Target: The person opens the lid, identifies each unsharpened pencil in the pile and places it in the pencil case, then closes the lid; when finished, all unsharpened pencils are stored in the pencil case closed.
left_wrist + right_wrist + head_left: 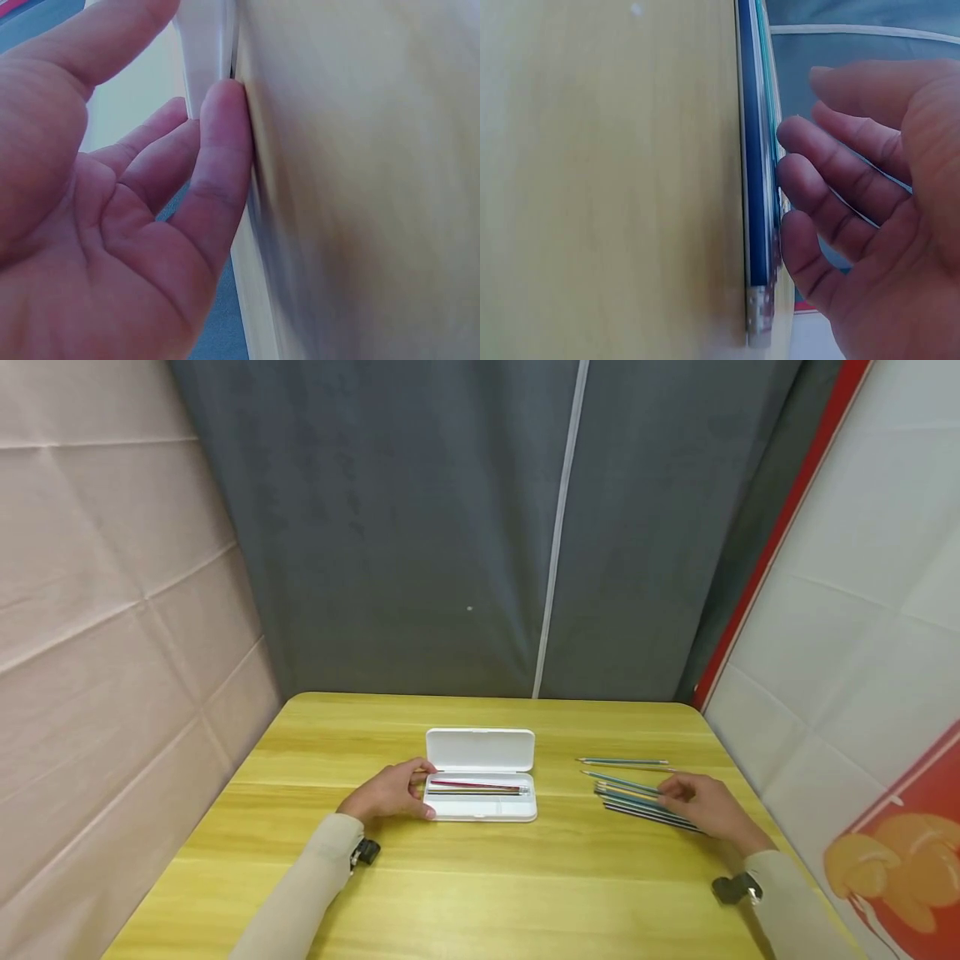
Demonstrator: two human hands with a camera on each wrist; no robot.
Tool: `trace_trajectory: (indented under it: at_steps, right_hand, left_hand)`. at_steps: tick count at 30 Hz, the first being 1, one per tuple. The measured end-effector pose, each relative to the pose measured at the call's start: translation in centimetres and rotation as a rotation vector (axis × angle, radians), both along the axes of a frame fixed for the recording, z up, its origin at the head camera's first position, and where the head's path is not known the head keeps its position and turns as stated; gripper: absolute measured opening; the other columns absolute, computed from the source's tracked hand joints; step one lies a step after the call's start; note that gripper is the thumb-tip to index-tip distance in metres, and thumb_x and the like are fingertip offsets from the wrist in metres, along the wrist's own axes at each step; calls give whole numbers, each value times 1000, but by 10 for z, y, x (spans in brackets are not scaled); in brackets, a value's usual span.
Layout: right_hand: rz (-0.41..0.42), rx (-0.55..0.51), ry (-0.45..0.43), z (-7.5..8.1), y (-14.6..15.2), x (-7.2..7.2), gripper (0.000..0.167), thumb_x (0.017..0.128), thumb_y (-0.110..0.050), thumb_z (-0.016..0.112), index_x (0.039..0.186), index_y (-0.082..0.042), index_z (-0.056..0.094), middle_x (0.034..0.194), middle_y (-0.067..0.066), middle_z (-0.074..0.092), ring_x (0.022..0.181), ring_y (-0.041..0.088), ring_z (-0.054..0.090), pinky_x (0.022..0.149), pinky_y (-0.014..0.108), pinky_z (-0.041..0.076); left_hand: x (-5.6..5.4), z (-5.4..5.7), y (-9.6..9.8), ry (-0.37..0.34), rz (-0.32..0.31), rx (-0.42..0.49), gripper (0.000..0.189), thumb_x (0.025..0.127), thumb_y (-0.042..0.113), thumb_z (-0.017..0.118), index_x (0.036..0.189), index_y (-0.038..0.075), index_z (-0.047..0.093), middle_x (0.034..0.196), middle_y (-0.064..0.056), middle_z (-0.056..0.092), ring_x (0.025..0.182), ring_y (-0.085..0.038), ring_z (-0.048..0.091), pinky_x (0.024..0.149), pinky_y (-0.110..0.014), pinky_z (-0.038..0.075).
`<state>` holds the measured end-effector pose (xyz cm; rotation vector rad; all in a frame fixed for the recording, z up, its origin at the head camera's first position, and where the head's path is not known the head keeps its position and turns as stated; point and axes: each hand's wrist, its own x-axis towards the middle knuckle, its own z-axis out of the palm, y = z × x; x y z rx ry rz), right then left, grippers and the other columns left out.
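A white pencil case (480, 810) lies with its lid (480, 750) raised, and a few pencils (476, 789), one of them red, rest inside. My left hand (393, 789) holds the case's left end, thumb at the near corner and fingers at the far side. In the left wrist view, the fingertips (223, 112) meet the white end of the case. To the right, my right hand (701, 806) hovers over a spread of several pencils (637, 806). The right wrist view shows its loosely bent fingers (799, 172) beside the pencils, with a dark blue eraser-tipped pencil (756, 187) nearest the table.
Farther back on the right, a couple of separate pencils (622, 761) lie on the yellow wood-grain table (480, 885). A grey curtain (412, 527) hangs behind the table. Pale cloth walls (127, 610) stand at the sides, with a red printed panel (915, 852) at right.
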<state>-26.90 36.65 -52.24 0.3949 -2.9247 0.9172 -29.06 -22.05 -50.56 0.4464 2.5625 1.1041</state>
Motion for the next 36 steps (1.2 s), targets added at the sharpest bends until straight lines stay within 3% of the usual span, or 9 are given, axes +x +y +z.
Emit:
trace_trajectory:
  at_steps: [11, 22, 36]
  right_hand:
    - [-19, 20, 11, -1, 12, 8, 17, 97, -25, 79, 108, -12, 76, 91, -5, 73, 83, 3, 62, 74, 28, 52]
    - [-54, 26, -6, -1, 18, 11, 17, 95, -27, 81, 106, -14, 77, 86, -9, 68, 81, 4, 56, 73, 25, 47]
    - [46, 4, -25, -3, 13, 12, 15, 93, -10, 80, 107, -11, 75, 90, -5, 71, 82, 2, 59, 73, 26, 51]
  left_hand:
    - [-1, -3, 1, 3, 1, 6, 76, 77, 33, 97, 142, 20, 58, 155, -12, 59, 106, -19, 61, 96, -40, 50]
    - [-2, -3, 0, 7, 0, 9, 78, 76, 35, 98, 141, 20, 58, 153, -11, 60, 104, -20, 60, 94, -41, 49]
    - [-1, -1, 0, 0, 4, 17, 78, 77, 34, 97, 142, 19, 58, 155, -15, 58, 108, -21, 62, 98, -44, 50]
